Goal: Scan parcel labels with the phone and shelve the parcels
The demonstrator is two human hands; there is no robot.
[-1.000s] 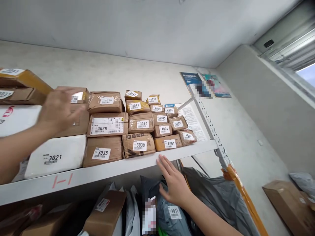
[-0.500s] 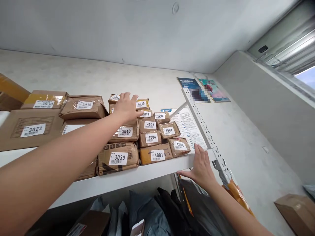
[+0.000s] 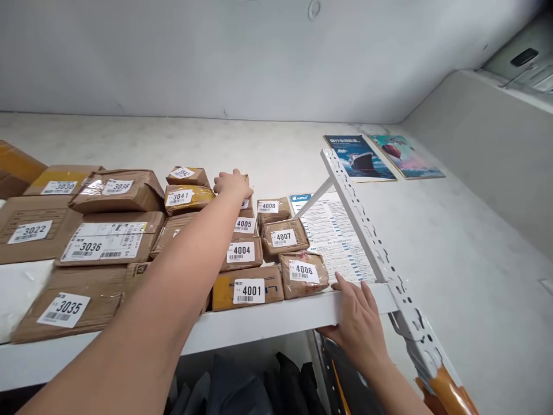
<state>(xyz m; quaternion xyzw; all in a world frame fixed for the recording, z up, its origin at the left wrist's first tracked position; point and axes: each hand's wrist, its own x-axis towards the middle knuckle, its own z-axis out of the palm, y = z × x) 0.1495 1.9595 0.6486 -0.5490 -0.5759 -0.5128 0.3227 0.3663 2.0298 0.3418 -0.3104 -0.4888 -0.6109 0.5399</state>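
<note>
My left hand (image 3: 233, 185) reaches up to the top of a column of small cardboard boxes. Its fingers curl over the uppermost small box (image 3: 250, 191), which the hand mostly hides. Under it are boxes labelled 4005 (image 3: 244, 225), 4004 (image 3: 241, 252) and 4001 (image 3: 249, 291). My right hand (image 3: 360, 317) grips the white shelf edge (image 3: 285, 316), fingers on top and thumb beneath. Just left of that hand sits box 4006 (image 3: 303, 275), with boxes 4007 (image 3: 284, 237) and 4008 (image 3: 272, 208) above it.
Further left stand more labelled boxes, such as 3041 (image 3: 189, 197), 3036 (image 3: 111, 237) and 3035 (image 3: 69, 308). A perforated white post (image 3: 367, 230) rises at the shelf's right end. Dark bags (image 3: 242, 386) lie below. Posters (image 3: 360, 158) hang on the wall.
My view has shifted right. My left hand has moved from beside the top box, over the neighbouring stack, onto that box, covering its 4010 label. My right hand stays at the shelf edge.
</note>
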